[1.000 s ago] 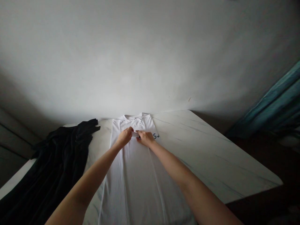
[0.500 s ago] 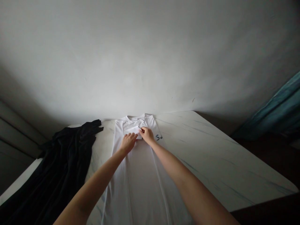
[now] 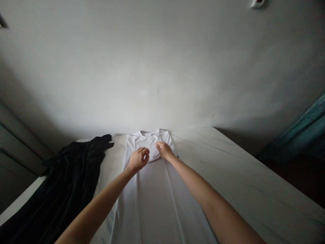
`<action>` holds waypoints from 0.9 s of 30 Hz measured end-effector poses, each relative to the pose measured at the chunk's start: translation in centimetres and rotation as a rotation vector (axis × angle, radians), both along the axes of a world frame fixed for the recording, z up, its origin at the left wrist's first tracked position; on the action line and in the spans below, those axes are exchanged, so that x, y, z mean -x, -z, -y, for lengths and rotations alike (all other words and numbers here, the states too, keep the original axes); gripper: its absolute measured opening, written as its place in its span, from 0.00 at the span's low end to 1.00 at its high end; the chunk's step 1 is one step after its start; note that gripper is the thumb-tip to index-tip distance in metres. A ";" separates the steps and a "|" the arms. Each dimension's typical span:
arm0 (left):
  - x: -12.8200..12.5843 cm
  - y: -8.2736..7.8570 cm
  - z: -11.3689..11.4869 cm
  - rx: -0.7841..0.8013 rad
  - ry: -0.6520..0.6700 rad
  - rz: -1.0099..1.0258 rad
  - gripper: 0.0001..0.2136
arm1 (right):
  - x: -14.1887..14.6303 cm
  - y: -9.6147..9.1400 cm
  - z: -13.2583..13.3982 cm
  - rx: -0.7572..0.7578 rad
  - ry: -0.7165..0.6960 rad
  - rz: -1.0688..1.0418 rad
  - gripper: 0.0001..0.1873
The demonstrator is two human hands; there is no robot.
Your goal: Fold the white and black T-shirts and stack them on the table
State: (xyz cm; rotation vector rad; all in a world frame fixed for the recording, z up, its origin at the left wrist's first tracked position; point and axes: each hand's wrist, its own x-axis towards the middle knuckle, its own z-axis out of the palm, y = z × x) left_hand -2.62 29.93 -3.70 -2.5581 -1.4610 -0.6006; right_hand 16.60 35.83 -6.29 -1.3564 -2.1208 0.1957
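Pressing the chest of a white shirt (image 3: 152, 203) flat on the bench (image 3: 228, 169).
A black garment (image 3: 68, 183) lies heaped at the left, apparently set aside. The shirt lies centred, collar far, folded narrow, within reach of both arms. The left hand (image 3: 138, 159) rests curled on it; whether it grips cannot be told. The right hand (image 3: 165, 150), just beside, lies flat and unclenched, likely steadying the cloth.

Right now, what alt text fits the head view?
The left hand and right hand rest on a small folded white piece below the collar of a white shirt lying flat on a pale table. A black garment lies to its left.
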 end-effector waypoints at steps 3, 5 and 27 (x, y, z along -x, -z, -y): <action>-1.7 0.4 -4.3 -0.005 -0.119 0.012 0.18 | -0.8 -0.1 -2.4 0.049 0.123 0.108 0.21; -2.9 1.2 -7.5 0.053 -0.128 -0.041 0.21 | -0.7 0.1 -3.8 0.116 0.162 0.193 0.24; 5.1 4.4 -14.6 0.156 -0.341 -0.196 0.33 | -1.6 0.6 -10.9 0.200 0.380 0.379 0.35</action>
